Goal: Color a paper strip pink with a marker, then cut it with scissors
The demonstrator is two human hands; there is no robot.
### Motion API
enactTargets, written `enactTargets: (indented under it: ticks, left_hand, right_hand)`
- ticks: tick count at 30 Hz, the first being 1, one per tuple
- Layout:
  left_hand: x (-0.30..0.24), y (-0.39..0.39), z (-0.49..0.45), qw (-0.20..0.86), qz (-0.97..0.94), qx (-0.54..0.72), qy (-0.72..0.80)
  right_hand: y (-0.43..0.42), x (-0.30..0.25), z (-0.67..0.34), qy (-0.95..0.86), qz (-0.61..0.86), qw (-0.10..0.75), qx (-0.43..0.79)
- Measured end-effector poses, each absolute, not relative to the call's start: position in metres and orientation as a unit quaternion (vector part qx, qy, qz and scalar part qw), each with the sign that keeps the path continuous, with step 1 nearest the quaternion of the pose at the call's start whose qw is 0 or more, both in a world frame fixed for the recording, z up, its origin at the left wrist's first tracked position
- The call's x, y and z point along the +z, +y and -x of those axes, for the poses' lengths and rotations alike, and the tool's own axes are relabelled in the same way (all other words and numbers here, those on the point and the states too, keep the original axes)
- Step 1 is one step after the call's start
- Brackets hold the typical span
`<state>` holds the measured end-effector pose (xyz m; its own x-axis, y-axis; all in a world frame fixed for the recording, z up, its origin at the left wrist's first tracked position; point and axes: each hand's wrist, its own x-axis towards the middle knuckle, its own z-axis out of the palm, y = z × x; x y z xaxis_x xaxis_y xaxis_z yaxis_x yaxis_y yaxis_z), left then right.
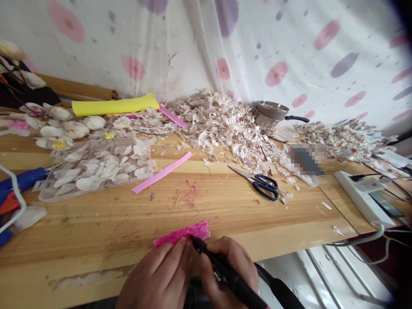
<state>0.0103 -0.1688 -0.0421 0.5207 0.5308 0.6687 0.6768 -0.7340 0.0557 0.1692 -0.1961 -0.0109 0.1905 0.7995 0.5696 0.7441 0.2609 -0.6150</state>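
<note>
Marker (pixel 225 271), pinched in your right hand (pixel 242 261), touches its tip to the bright pink strip (pixel 201 231) near the front edge of the table (pixel 257 227); your left hand (pixel 161 274) lies on it, though I can't tell if it grips. Behind lie a pale pink strip (pixel 162 173) and scissors (pixel 265 185); a clear tray (pixel 48 196) of petals (pixel 88 183) sits toward the left edge, a scrap heap (pixel 222 124) along the back. Marks on the marker are unreadable; pixelation masks an item (pixel 307 159) right of the scissors.

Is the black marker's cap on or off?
Off: the black marker, held in the right hand, has its bare tapered tip at the pink strip.
</note>
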Motion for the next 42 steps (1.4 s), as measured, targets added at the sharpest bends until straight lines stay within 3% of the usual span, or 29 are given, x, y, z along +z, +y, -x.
enactTargets:
  ticks: [13,17,31,42]
  left_hand:
    - [-0.049,-0.171,-0.013,0.097,0.86,-0.364,-0.343]
    - [-0.049,-0.171,-0.012,0.087,0.858,-0.368,-0.347]
    - [-0.045,-0.171,-0.012,0.103,0.853,-0.356,-0.368]
    - [-0.038,-0.17,-0.012,0.106,0.859,-0.351,-0.357]
  right_hand:
    - [-0.196,-0.011,-0.18,-0.621,0.638,0.455,-0.008]
    - [-0.196,-0.013,-0.177,-0.671,0.58,0.462,0.017]
    - [-0.198,-0.018,-0.166,-0.625,0.62,0.474,0.027]
    - [-0.19,-0.013,-0.181,-0.679,0.569,0.457,0.076]
